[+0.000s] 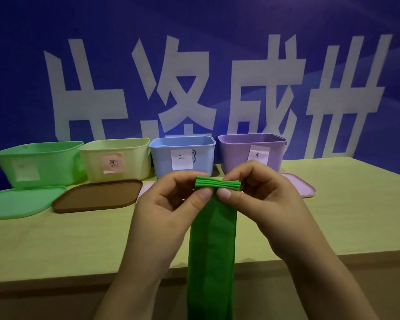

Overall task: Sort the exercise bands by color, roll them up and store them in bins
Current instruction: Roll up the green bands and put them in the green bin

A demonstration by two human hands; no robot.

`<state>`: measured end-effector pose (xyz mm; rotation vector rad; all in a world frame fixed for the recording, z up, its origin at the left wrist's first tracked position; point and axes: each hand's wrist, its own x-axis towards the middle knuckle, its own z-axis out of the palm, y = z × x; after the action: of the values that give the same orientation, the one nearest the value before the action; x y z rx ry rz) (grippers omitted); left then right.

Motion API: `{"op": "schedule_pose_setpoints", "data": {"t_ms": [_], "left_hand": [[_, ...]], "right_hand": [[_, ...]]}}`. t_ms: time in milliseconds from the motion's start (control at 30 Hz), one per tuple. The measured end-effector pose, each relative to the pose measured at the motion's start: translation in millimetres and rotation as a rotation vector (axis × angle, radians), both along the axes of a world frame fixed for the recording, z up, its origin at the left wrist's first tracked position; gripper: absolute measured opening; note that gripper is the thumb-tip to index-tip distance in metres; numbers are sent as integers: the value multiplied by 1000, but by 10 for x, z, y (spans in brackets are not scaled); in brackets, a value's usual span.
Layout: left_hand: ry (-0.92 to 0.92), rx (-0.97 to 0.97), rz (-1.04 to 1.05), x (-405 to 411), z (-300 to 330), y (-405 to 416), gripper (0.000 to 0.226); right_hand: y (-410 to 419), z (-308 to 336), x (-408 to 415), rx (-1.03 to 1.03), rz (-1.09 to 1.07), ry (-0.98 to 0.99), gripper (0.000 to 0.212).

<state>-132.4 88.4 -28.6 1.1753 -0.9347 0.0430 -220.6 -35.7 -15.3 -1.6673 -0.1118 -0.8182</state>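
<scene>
A green exercise band hangs down in front of me, its top end wound into a small flat roll between my hands. My left hand pinches the roll's left end with thumb and curled fingers. My right hand pinches its right end the same way. Both hands are held above the table's near half. Along the table's back stand a green bin, a pale yellow bin, a blue bin and a purple bin, each with a paper label.
Lids lie flat in front of the bins: a green lid, a brown lid and a pink lid; another pale lid shows partly behind my left hand. The wooden table ends at a near edge below my wrists. A blue banner fills the background.
</scene>
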Motion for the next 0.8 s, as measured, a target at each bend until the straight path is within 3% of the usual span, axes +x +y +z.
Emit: {"op": "schedule_pose_setpoints", "data": {"t_ms": [167,300,400,500,800], "left_hand": [[-11,-31,-103,21,-54,18,25],[-2,-49,-128,48,-87,29,21],[35,-57,-220,63,-123,49,28],[110,-56,-222,96,-166,56,36],[37,225,-203,66,-111,67,19]], "right_hand": [[-47,-37,-46,29,97,27,18],[-90,-23,-136,-82,97,41,23],[-115,-36,-160,-224,29,12,14],[-130,-96,-144,-242,31,-3,17],[-204,-179,-102,-359,-45,-50,18]]}}
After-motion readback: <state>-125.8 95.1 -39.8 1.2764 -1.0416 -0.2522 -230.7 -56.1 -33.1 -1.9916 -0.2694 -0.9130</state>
